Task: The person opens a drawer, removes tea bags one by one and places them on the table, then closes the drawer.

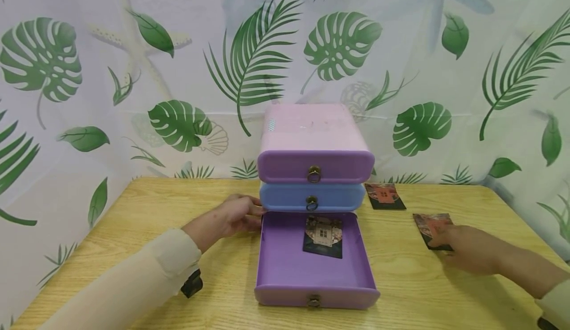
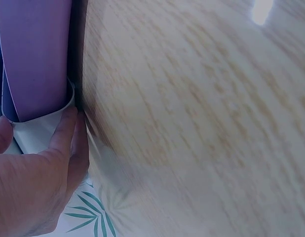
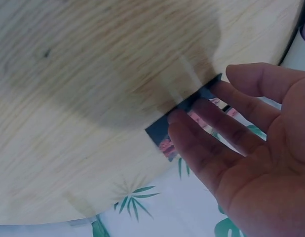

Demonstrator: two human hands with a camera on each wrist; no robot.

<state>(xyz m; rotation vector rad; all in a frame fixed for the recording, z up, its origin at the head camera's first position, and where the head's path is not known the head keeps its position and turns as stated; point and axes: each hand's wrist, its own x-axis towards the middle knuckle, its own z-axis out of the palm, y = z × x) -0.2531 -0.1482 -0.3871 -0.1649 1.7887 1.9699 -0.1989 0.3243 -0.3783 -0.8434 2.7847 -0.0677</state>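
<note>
A drawer unit with a pink top (image 1: 311,127) stands mid-table, with a purple upper drawer (image 1: 289,166) and a blue one (image 1: 285,196) closed. Its purple bottom drawer (image 1: 289,270) is pulled out, and a dark printed packet (image 1: 323,236) lies inside toward the back. My left hand (image 1: 238,216) rests against the unit's left side, its fingers along the white casing (image 2: 36,133). On the right, my right hand (image 1: 474,248) lies over another dark printed packet (image 1: 429,226) on the table. Its fingertips touch the packet, with the thumb held apart.
A third packet (image 1: 385,196) lies on the wooden table (image 1: 213,290), just right of the unit. Behind the table hangs a leaf-printed cloth (image 1: 187,63). Metal ring pulls (image 1: 314,174) stick out from the drawer fronts.
</note>
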